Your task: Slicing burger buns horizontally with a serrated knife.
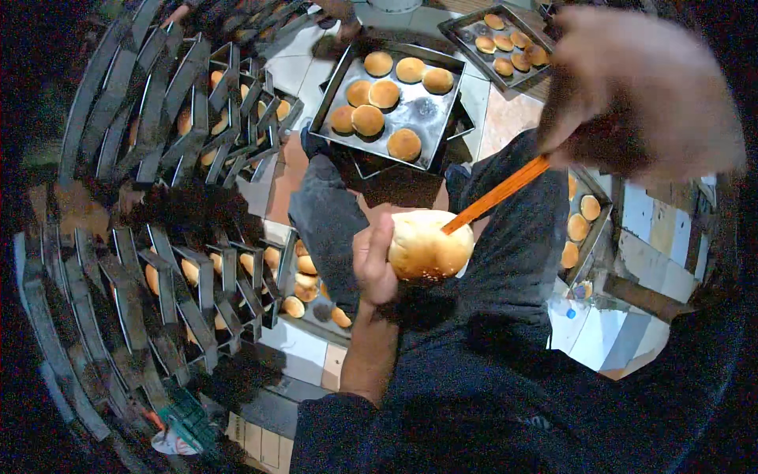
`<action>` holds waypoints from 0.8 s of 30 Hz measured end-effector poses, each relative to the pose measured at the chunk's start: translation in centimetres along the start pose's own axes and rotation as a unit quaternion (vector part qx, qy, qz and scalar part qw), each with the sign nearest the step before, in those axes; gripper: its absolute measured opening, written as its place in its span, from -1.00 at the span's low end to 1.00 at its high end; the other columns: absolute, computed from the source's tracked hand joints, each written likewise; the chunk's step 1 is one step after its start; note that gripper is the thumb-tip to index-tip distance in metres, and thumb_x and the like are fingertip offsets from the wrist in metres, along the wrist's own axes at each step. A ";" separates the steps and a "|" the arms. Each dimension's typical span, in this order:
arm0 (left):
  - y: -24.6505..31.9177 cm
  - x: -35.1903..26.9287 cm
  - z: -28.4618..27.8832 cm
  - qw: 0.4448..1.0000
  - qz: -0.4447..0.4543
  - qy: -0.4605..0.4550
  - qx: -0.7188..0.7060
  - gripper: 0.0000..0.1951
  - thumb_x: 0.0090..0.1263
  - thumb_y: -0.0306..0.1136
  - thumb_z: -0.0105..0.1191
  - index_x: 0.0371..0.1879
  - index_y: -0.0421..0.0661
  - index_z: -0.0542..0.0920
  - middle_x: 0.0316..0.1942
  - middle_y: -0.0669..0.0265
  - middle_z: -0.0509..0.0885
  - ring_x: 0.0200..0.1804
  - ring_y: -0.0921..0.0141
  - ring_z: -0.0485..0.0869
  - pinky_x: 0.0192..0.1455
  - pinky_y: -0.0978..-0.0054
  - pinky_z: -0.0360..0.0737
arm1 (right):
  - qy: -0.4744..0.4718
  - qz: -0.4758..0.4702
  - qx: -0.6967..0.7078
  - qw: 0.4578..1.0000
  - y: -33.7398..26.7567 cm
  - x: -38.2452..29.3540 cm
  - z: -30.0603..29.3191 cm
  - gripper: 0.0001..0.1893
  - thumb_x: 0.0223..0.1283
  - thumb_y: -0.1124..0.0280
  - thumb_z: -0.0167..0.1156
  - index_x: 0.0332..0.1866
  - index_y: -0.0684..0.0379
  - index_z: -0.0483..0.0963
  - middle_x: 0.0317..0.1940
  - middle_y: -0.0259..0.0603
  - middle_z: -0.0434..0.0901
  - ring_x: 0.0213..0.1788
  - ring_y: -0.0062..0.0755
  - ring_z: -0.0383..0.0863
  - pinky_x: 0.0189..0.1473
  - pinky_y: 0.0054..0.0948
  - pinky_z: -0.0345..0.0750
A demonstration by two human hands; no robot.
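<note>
My left hand (374, 260) grips a round golden bun (429, 252) from its left side, above my lap. The bun's pale face is turned up, and a few sesame seeds show along its lower edge. A long, flat orange tool (497, 192) slants down from the right, its lower end against or inside the bun; which of the two I cannot tell. My right hand (639, 101), blurred and large in the upper right, holds the tool's upper end. Just beyond my knees, a square metal baking tray (435, 133) carries several buns (404, 144).
Tall stacks of metal trays (189, 112) with buns stand on my left, more trays (195, 296) below them. Other bun trays lie on the tiled floor: one (474, 62) at the upper right, one (595, 222) beside my right leg, one (325, 329) at lower left.
</note>
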State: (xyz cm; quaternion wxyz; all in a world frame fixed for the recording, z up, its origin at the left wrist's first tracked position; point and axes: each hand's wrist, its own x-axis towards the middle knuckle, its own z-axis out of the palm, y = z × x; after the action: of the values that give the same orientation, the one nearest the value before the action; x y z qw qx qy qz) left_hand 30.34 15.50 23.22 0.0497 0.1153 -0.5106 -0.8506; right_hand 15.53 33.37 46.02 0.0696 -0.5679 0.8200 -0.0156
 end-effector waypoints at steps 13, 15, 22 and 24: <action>-2.1 0.9 -2.0 0.965 -0.048 0.137 -0.217 -0.60 0.47 -0.15 -0.23 -0.21 -0.26 0.56 -0.26 0.19 0.66 -0.25 0.39 0.66 -0.11 0.48 0.56 | -0.097 -0.070 0.129 0.984 1.1 1.4 2.6 -0.93 -0.19 0.52 0.25 -0.52 0.24 0.53 -0.60 -0.22 0.56 -0.38 -0.18 0.59 -0.20 -0.28 0.41; -2.1 0.9 -2.3 0.961 -0.056 0.153 -0.222 -0.60 0.47 -0.15 -0.23 -0.20 -0.26 0.56 -0.25 0.18 0.66 -0.24 0.37 0.66 -0.11 0.46 0.57 | -0.264 0.074 0.093 0.957 0.9 1.6 -0.3 -0.93 -0.20 0.54 0.21 -0.50 0.24 0.52 -0.55 -0.20 0.57 -0.36 -0.14 0.58 -0.20 -0.27 0.43; -1.4 1.3 -2.3 0.931 -0.019 0.087 -0.353 -0.58 0.45 -0.08 -0.27 -0.06 -0.17 0.50 -0.16 0.17 0.63 -0.12 0.25 0.64 -0.03 0.23 0.57 | -0.127 -0.027 0.117 0.985 0.8 1.0 2.8 -0.91 -0.15 0.55 0.18 -0.45 0.29 0.50 -0.60 -0.10 0.52 -0.50 -0.09 0.54 -0.42 -0.29 0.43; -0.9 1.1 -2.2 0.932 -0.014 0.129 -0.338 -0.57 0.45 -0.06 -0.29 -0.08 -0.18 0.51 -0.16 0.17 0.63 -0.13 0.25 0.64 -0.02 0.25 0.56 | -0.126 0.012 0.168 0.978 1.0 0.7 3.2 -0.88 -0.11 0.56 0.18 -0.38 0.28 0.54 -0.50 -0.07 0.58 -0.42 -0.09 0.58 -0.34 -0.30 0.47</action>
State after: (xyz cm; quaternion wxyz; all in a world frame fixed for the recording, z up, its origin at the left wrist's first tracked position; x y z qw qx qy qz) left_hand 29.86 13.81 21.31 0.1394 0.2073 -0.1809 -0.9512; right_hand 14.77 33.30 42.64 0.2668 -0.5354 0.7973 -0.0809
